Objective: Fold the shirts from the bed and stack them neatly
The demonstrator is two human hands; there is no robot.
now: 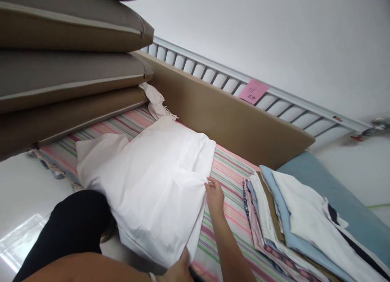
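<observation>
Head view: right hand (215,194) pinches creased, softly draped white cloth (149,172); left hand (179,269) grips its hem.

- Centre: held cloth (158,168), on the bedsheet (230,178).
- 10 o'clock: stacked cushions (70,66).
- 11 o'clock: small cloth (156,99), beside the cushions, against the board (225,111).
- 11 to 3 o'clock: railing (201,68), behind the board.
- 2 o'clock: paper note (254,91), on the railing.
- 4 o'clock: clothes pile (304,217), partly on the bedsheet.

A head-worn camera looks forward and down, close above the person's own hands (179,267).
</observation>
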